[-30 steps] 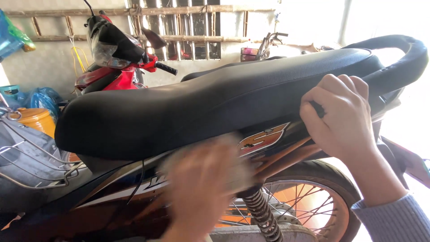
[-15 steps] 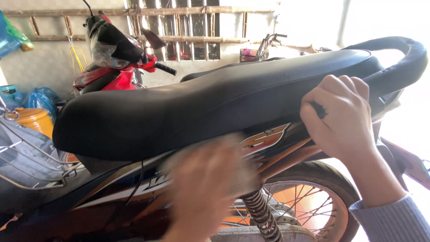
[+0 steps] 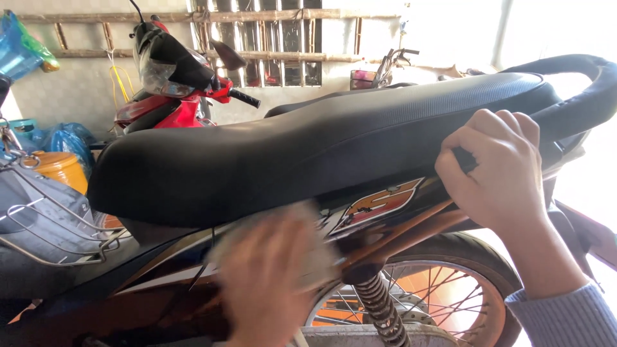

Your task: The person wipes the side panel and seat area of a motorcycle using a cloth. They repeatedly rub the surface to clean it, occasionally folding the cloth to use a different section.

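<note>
A motorbike with a long black seat stands side-on in front of me. My right hand is clenched on the seat's lower edge near the rear, just ahead of the black grab rail. My left hand is blurred with motion low against the dark side panel, below the seat. It seems to press a pale cloth against the panel, next to an orange decal. Blur hides the fingers of the left hand.
Below the panel are the rear shock spring and an orange-spoked rear wheel. A wire basket sits at the left. Behind stand a red motorbike, a yellow bucket, blue bags and a wall with a bamboo ladder.
My left hand stays blurred and has shifted slightly left and down along the side panel. My right hand keeps its grip at the same place on the seat.
</note>
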